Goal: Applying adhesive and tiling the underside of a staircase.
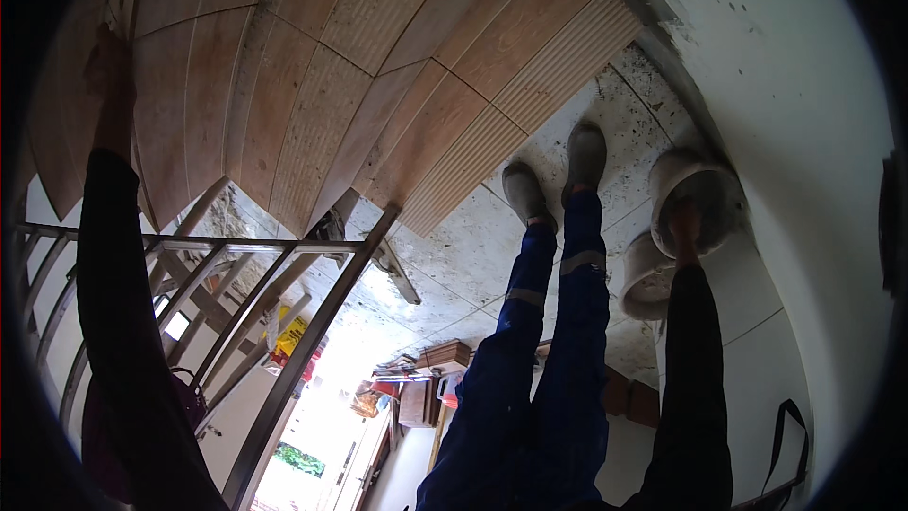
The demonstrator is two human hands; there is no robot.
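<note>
I see the right hand (685,220) in the bucket's (709,189) mouth, near the floor's (629,175) wall-side edge, maybe kept off the boots' (586,156) path. The left hand (112,71) is by brown tiles (213,85), perhaps for balance. I can't tell either grip.

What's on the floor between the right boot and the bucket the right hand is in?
Just pale, dirty floor tiles between the right boot and the bucket, as the head view shows.
</note>
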